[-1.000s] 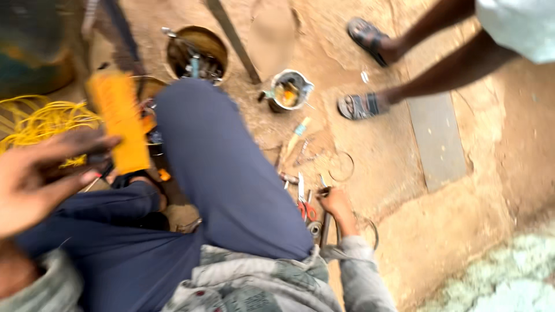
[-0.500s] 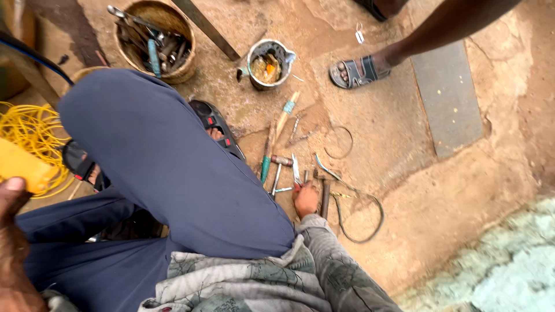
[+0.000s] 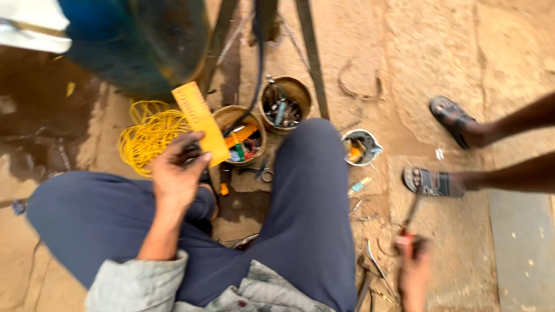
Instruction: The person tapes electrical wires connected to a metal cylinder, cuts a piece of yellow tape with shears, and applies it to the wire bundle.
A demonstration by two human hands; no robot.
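At far left, wet dirt floor (image 3: 52, 144), with a blue drum (image 3: 139, 40) above at the top edge. Below the drum, a heap of yellow cord (image 3: 147, 138) on the ground. Just right of the cord, left hand (image 3: 176, 173) raised over the left knee, fingers and thumb pinching the lower end of a flat orange card (image 3: 199, 122); card tilted, upper end pointing up and left toward the drum. Behind the card, a round tin (image 3: 241, 136) of mixed small parts, orange, green and red. Beside it to the right, a second tin (image 3: 284, 104) holding metal tools, close against dark metal legs (image 3: 312, 58) rising to the top edge. Small scissors-like tool (image 3: 261, 171) on the ground between the knees. Blue trousers (image 3: 306, 214) across the middle, grey sleeve (image 3: 136, 283) at the bottom. Right of the right knee, a small pot (image 3: 361, 147) with orange bits inside, then loose tools (image 3: 364, 202) scattered on the dirt. Lower right, right hand (image 3: 413, 274) blurred, closed around a thin red-handled tool (image 3: 409, 222) pointing upward; exact grip hard to make out. At far right, another person's sandalled feet (image 3: 445, 150), one ahead of the other, near a grey slab (image 3: 523, 242).
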